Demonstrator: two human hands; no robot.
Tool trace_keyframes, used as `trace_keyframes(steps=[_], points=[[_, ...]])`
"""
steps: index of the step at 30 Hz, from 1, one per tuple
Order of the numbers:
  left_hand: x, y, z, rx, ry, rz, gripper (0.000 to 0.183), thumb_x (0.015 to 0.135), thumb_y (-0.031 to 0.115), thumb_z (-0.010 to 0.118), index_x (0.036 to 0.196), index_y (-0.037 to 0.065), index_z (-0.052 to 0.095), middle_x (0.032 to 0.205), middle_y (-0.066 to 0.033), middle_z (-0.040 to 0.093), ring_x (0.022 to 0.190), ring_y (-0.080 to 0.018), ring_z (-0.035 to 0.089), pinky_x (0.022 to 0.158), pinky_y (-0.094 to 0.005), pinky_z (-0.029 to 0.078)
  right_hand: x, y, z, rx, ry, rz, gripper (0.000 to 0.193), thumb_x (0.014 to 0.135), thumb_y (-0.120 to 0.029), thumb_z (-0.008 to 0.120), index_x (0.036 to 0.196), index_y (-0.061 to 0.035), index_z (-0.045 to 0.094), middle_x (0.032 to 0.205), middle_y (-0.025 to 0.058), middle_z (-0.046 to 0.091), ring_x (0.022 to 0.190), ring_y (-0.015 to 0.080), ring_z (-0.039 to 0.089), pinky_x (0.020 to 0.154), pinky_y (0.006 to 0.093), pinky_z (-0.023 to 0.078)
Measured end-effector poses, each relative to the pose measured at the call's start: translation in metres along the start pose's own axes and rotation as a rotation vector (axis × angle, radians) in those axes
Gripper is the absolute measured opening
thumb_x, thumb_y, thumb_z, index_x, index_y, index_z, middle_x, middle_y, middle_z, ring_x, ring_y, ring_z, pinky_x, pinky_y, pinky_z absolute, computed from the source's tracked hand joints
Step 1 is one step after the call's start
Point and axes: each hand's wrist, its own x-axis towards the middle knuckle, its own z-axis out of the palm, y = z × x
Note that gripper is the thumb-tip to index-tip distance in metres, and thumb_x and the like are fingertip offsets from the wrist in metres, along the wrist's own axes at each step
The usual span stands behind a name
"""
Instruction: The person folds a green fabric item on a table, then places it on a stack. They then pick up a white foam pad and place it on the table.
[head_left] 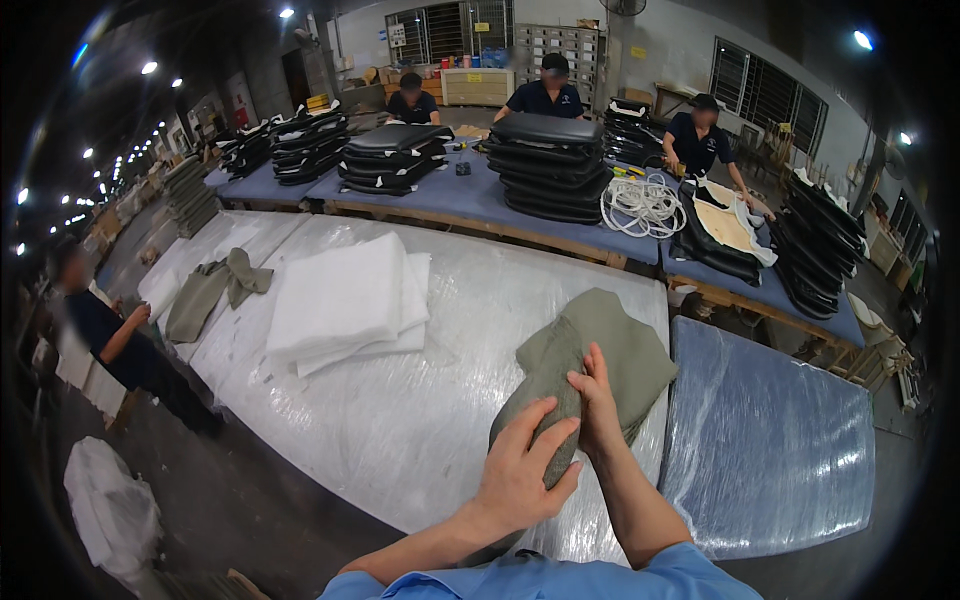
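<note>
Near the front of the plastic-wrapped table, a padded-looking grey-green fabric piece (560, 375) stands tilted between my two hands. My left hand (525, 465) presses on its near left side, fingers spread across the cloth. On the opposite side my right hand (597, 405) grips it, thumb on the face and fingers along the edge. Just beyond, a flat grey-green fabric piece (625, 345) lies on the table; whether it joins the held piece I cannot tell. The lower end of the held piece is partly hidden behind my left hand and forearm.
White padding sheets (340, 300) are stacked left of centre, near crumpled grey-green cloth (205, 300). A blue plastic-covered surface (770, 440) adjoins at right. Beyond, black cushion stacks (545, 165) and coiled white cord (643, 205) occupy a bench with several people. Another person (120, 330) stands left.
</note>
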Motion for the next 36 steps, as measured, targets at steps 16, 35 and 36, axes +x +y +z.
trace_keyframes(steps=[16, 35, 36], points=[[-0.024, 0.006, -0.017, -0.108, 0.000, -0.074, 0.060, 0.087, 0.022, 0.075, 0.136, -0.005, 0.054, 0.142, -0.0259, 0.054, 0.128, -0.0410, 0.057, 0.108, -0.0457, 0.046, 0.050, 0.033, -0.011, 0.058, 0.036, 0.018, 0.083, 0.094, -0.024, 0.063, 0.162, -0.0005, 0.021, 0.159, 0.0174, 0.036, 0.138, 0.0261, 0.044, 0.113, 0.0340, 0.037], [-0.033, 0.023, -0.027, -0.109, -0.031, -0.296, 0.058, 0.089, 0.011, 0.067, 0.142, -0.005, 0.051, 0.147, -0.0254, 0.049, 0.132, -0.0388, 0.054, 0.111, -0.0417, 0.044, 0.049, 0.047, 0.008, -0.039, 0.129, -0.068, 0.084, 0.089, -0.024, 0.065, 0.160, 0.0010, 0.027, 0.158, 0.0187, 0.037, 0.138, 0.0278, 0.043, 0.113, 0.0355, 0.036], [-0.034, 0.024, -0.026, -0.127, -0.025, -0.316, 0.060, 0.088, 0.012, 0.068, 0.143, -0.005, 0.050, 0.147, -0.0257, 0.049, 0.132, -0.0389, 0.054, 0.112, -0.0418, 0.043, 0.055, 0.048, 0.004, -0.075, 0.150, -0.074, 0.085, 0.088, -0.024, 0.066, 0.160, 0.0005, 0.027, 0.158, 0.0191, 0.037, 0.139, 0.0283, 0.043, 0.113, 0.0360, 0.036]])
